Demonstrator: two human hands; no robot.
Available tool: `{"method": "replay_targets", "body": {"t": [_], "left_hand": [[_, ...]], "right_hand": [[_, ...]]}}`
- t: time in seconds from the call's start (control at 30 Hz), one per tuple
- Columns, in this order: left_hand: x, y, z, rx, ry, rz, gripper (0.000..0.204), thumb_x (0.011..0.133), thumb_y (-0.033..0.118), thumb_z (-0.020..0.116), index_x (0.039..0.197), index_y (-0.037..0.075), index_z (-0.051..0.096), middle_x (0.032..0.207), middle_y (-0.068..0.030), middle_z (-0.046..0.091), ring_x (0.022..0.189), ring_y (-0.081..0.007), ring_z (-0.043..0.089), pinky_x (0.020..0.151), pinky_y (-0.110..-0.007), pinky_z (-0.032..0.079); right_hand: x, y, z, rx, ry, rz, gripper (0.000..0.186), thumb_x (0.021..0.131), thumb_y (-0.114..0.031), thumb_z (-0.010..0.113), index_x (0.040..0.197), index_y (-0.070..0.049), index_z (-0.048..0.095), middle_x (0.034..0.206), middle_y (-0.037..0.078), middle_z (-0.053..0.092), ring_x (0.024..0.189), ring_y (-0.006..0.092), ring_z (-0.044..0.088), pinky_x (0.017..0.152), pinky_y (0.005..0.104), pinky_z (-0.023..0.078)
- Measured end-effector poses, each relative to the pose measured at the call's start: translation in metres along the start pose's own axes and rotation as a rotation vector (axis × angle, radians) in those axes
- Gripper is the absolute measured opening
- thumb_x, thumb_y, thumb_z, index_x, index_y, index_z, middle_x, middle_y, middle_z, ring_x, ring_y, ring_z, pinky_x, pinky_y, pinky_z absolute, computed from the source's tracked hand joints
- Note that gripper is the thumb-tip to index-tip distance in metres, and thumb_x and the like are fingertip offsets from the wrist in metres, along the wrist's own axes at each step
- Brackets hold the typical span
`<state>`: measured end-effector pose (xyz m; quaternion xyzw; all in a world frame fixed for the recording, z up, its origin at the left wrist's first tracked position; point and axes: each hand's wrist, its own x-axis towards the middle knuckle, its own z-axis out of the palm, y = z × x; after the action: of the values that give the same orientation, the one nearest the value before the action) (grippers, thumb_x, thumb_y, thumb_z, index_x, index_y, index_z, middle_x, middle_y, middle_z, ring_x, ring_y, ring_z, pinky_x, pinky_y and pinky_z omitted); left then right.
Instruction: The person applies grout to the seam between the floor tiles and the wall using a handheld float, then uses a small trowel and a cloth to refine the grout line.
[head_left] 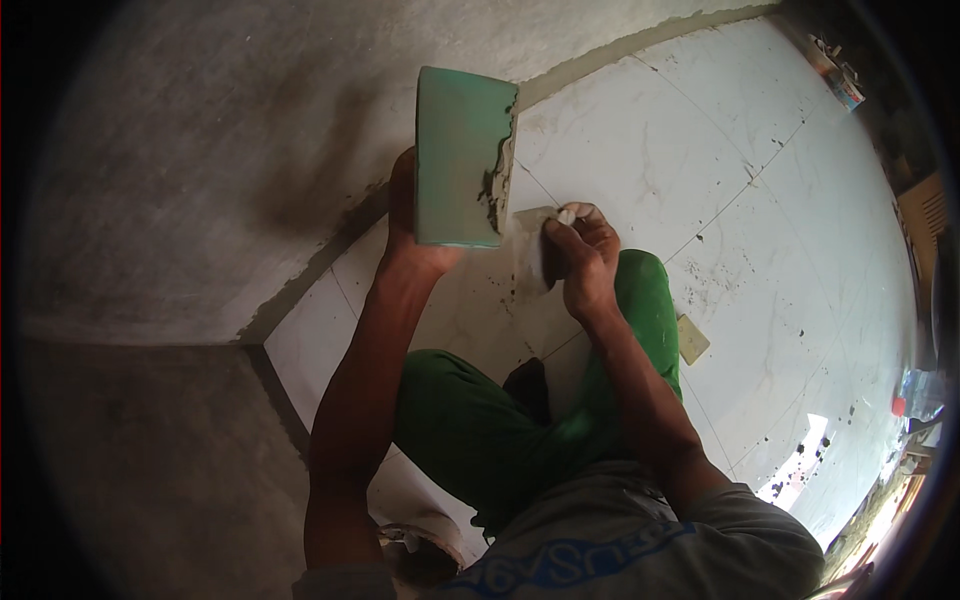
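My left hand (413, 248) holds up a flat, green rectangular slab (458, 155) from behind, and most of its fingers are hidden by it. Dark and pale mortar clings unevenly along the slab's right edge. Just to the right of that edge, my right hand (590, 250) grips a thin, flat scraper (530, 240) between thumb and fingers. The scraper's blade points left toward the slab, a little below its mortar-smeared side. Whether blade and slab touch is hard to tell.
Rough grey wall (220, 170) rises at the left above white floor tiles (770, 260) strewn with mortar crumbs. A yellowish square piece (691, 340) lies by my right knee. A round container (450, 545) stands lower left, a red-capped plastic bottle (922, 395) far right.
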<state>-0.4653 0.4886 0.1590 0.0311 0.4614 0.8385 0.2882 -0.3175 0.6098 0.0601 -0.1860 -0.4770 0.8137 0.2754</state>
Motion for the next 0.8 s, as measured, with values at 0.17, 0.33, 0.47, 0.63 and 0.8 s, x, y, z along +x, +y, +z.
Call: {"method": "replay_targets", "body": {"t": [0.17, 0.33, 0.47, 0.63, 0.8], "left_hand": [[0.009, 0.010, -0.023, 0.522, -0.070, 0.330, 0.021, 0.109, 0.023, 0.053, 0.112, 0.005, 0.064, 0.104, -0.0050, 0.066, 0.091, -0.0156, 0.067, 0.078, -0.034, 0.056], [0.003, 0.008, -0.007, 0.334, 0.042, 0.370, 0.042, 0.117, 0.037, 0.041, 0.113, 0.003, 0.066, 0.097, -0.0017, 0.067, 0.083, -0.0090, 0.064, 0.075, -0.030, 0.055], [0.002, 0.006, -0.006, 0.305, 0.043, 0.460, 0.042, 0.118, 0.037, 0.040, 0.115, 0.003, 0.064, 0.099, -0.0014, 0.066, 0.084, -0.0083, 0.063, 0.076, -0.029, 0.055], [0.000, 0.001, -0.012, 0.331, -0.016, 0.448, 0.039, 0.118, 0.035, 0.041, 0.114, 0.003, 0.064, 0.098, -0.0007, 0.066, 0.084, -0.0072, 0.062, 0.075, -0.028, 0.054], [0.012, -0.006, -0.028, 0.628, -0.097, 0.643, 0.035, 0.116, 0.033, 0.046, 0.113, 0.005, 0.065, 0.096, -0.0003, 0.066, 0.082, -0.0070, 0.063, 0.073, -0.028, 0.054]], "right_hand": [[-0.018, -0.028, -0.008, 0.244, 0.155, 0.083, 0.013, 0.095, 0.003, 0.069, 0.105, -0.003, 0.064, 0.087, 0.004, 0.070, 0.067, 0.0118, 0.062, 0.058, 0.0304, 0.051], [-0.038, -0.061, 0.007, -0.460, 0.098, -0.697, 0.018, 0.089, 0.006, 0.072, 0.104, -0.002, 0.068, 0.096, 0.012, 0.074, 0.074, 0.0201, 0.066, 0.064, 0.0324, 0.054], [-0.063, -0.069, 0.042, -0.871, -0.046, -1.123, 0.028, 0.076, 0.015, 0.071, 0.101, 0.002, 0.072, 0.098, 0.017, 0.077, 0.078, 0.0303, 0.069, 0.066, 0.0342, 0.055], [-0.063, -0.054, 0.047, -0.878, 0.012, -1.152, 0.040, 0.068, 0.016, 0.068, 0.104, 0.001, 0.074, 0.102, 0.016, 0.078, 0.079, 0.0297, 0.069, 0.068, 0.0356, 0.057], [-0.057, -0.054, 0.048, -0.889, 0.035, -1.183, 0.043, 0.066, 0.016, 0.066, 0.105, 0.001, 0.075, 0.103, 0.016, 0.079, 0.080, 0.0295, 0.069, 0.069, 0.0353, 0.057]]}}
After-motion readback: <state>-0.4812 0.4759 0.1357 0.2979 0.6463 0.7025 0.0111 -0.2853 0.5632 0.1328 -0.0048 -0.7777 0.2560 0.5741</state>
